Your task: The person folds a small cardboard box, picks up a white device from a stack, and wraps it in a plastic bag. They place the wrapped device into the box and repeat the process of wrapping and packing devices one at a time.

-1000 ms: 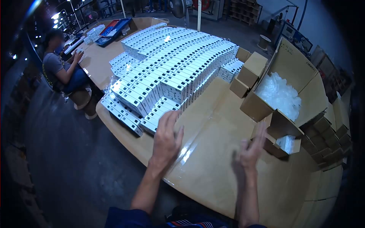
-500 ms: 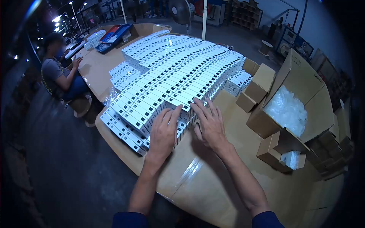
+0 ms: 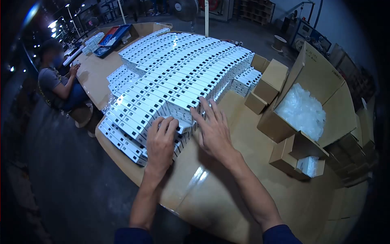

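Note:
Rows of small white boxes (image 3: 178, 73) with dark square marks stand stacked in layers on the cardboard-covered table (image 3: 227, 195). At the near edge of the stack, my left hand (image 3: 161, 142) has its fingers curled on a white box (image 3: 185, 124), which sits tilted in a gap below the top layer. My right hand (image 3: 213, 130) is just to the right, fingers spread, fingertips against the front corner of the top layer. The undersides of both hands' fingers are hidden.
An open carton (image 3: 280, 122) of clear plastic bags stands at the right. Smaller cartons (image 3: 272, 81) are beside it, one (image 3: 284, 156) holding a wrapped white item. A seated person (image 3: 57, 81) is at the far left, near blue and red trays (image 3: 115, 40).
My left hand has curled its fingers, and a tilted white box now shows beside them. My right hand stays at the stack's corner. The whole view has shifted slightly.

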Available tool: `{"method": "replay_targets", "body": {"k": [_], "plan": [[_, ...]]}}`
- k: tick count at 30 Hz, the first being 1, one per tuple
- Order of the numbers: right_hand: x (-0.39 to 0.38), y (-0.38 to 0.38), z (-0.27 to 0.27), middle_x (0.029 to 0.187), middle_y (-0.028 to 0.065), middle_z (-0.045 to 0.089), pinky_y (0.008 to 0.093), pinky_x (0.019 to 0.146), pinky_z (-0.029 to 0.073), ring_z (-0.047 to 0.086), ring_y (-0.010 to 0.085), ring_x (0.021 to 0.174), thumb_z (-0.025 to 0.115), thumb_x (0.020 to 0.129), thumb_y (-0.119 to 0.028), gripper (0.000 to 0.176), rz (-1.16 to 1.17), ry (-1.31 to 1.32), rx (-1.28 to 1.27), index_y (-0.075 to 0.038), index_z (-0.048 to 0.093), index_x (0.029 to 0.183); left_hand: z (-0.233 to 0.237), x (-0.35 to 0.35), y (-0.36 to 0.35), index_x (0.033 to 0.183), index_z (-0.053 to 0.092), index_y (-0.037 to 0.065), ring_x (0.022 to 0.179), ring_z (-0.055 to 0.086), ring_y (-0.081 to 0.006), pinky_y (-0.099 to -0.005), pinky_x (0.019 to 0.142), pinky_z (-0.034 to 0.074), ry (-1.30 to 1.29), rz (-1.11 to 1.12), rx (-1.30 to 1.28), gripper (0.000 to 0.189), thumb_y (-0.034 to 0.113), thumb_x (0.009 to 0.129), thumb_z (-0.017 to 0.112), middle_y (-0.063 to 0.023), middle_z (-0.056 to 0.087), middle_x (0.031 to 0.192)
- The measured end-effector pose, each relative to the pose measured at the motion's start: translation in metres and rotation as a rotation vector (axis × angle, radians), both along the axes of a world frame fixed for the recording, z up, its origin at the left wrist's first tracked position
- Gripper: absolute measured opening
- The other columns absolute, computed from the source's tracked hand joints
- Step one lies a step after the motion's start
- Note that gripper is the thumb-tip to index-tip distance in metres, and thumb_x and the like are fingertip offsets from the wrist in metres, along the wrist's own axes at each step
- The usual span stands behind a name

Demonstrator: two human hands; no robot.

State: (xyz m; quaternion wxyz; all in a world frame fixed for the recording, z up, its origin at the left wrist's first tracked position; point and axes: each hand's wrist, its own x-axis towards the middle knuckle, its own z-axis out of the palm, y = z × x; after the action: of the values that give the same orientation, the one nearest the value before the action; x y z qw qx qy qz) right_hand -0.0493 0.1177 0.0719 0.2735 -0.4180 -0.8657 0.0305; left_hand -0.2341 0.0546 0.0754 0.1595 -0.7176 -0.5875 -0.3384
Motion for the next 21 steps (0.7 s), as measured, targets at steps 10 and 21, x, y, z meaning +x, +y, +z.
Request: {"method": "replay_targets", "body": {"k": [10, 21], "plan": [[0.117, -0.084, 0.045, 0.137, 0.0223, 0.058, 0.0389, 0.099, 0.052, 0.063, 0.0275, 0.117, 0.065, 0.102, -0.022, 0.074, 0.081, 0.624, -1.003, -0.012, 0.026, 0.165, -0.003, 0.065, -0.067, 0.109, 0.074, 0.006, 0.109, 0.062, -0.0361, -0.0578, 0.107, 0.047, -0.123, -0.255, 0.139, 0.025, 0.003, 0.084, 0.069, -0.013, 0.063, 0.111], [0.297, -0.145, 0.034, 0.109, 0.0011, 0.069, 0.0267, 0.087, 0.052, 0.06, 0.0068, 0.101, 0.053, 0.109, -0.009, 0.022, -0.095, 1.233, -0.859, -0.001, 0.07, 0.121, 0.046, 0.255, -0.015, 0.099, 0.066, 0.003, 0.094, 0.068, -0.03, -0.0385, 0.081, 0.059, -0.352, -1.033, -0.076, 0.036, 0.011, 0.074, 0.09, -0.0142, 0.062, 0.109]]}}
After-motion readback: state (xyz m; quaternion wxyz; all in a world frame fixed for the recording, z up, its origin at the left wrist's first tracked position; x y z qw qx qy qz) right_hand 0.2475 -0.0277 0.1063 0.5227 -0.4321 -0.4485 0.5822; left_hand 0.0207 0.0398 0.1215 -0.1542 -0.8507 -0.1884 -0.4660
